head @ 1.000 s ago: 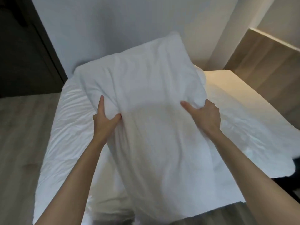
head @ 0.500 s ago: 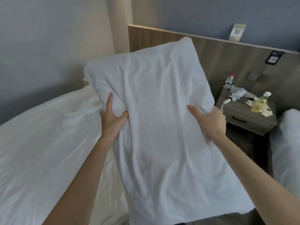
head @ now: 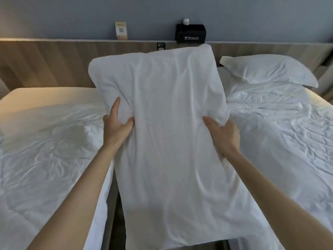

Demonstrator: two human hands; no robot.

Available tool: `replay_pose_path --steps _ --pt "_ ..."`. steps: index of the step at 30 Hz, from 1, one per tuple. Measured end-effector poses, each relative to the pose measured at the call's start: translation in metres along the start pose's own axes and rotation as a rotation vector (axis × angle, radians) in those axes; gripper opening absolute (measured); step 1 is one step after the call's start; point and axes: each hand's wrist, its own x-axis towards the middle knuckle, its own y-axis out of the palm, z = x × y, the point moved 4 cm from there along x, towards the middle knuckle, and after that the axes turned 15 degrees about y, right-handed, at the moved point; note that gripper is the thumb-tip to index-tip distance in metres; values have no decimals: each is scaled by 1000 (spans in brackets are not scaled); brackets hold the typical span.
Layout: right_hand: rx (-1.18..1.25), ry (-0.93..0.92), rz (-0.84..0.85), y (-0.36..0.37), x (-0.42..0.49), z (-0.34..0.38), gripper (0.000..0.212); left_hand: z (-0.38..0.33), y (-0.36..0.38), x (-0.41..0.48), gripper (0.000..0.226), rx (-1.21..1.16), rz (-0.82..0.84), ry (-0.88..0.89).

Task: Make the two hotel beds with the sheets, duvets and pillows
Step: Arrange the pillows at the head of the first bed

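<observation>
The left bed (head: pixel 45 150) is lying rumpled. The left hand (head: pixel 115 128) is gripping the pillow (head: pixel 162 114), fingers (head: pixel 115 110) curled into its left edge, holding it upright above the gap between the beds. The right hand (head: pixel 224 136) is clutching its right edge. A second pillow (head: pixel 270 71) is resting on the right bed (head: pixel 288 150).

**Cloth, wood and paint**

The pillow (head: pixel 171 123) I hold is soft white cloth, matt and faintly creased. The left duvet (head: pixel 45 141) and the right bedding (head: pixel 288 150) are white cloth too, heavily wrinkled. The far headboard (head: pixel 45 64) is matt wood grain, and the wall (head: pixel 72 13) above it is flat matt paint.
</observation>
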Motion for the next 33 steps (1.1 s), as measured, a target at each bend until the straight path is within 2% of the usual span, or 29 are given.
replay_pose_path --steps 12,19,22,25,28,33 --pt "-40 199 -314 -238 157 -111 60 -125 319 -6 75 -117 298 85" --pt "-117 278 -511 -325 259 -152 63 -171 490 29 70 -171 607 180" --pt "-204 410 -496 -343 318 -180 58 -175 563 45 69 -142 807 231" --pt "-385 534 -360 -335 360 -209 67 -181 624 46 70 -21 950 353" --pt "-515 481 -234 -309 383 -221 71 -187 661 50 66 122 1004 479" --pt "-601 308 -212 -286 392 -210 64 -181 675 56 62 245 1074 641"
